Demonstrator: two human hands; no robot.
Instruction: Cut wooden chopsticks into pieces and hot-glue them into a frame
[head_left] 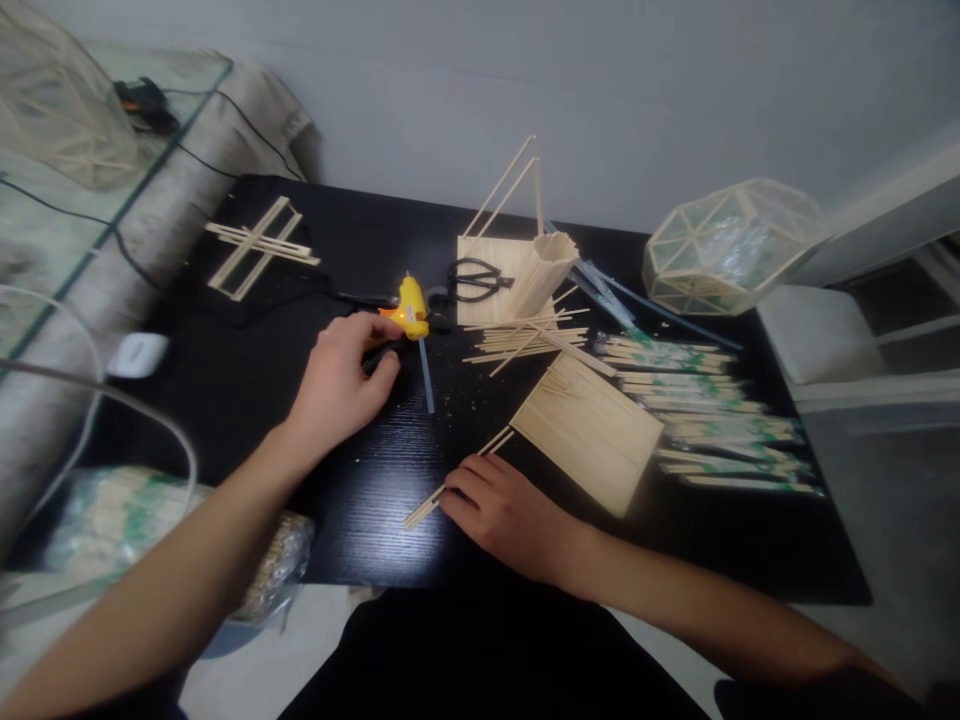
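Observation:
My left hand (341, 375) is curled at the handle side of a yellow hot glue gun (411, 308), fingers by its orange trigger and thumb on the near side. A translucent glue stick (427, 375) sticks out of the gun's back toward me. My right hand (506, 510) rests on the black tabletop, its fingers closed on a few thin wooden sticks (424, 510). These sticks lie slantwise, and their far ends show beyond the fingers. Right of that hand lies a flat wooden panel (592, 435) with short stick pieces on it.
Behind stand a wooden base (480, 255) with a stick-walled cup (546, 270) and black scissors (478, 280). Loose sticks (525, 342) lie before it. Wrapped stick bundles (705, 410) and a geometric frame (739, 245) are right; a crossed stick frame (262, 247) is left.

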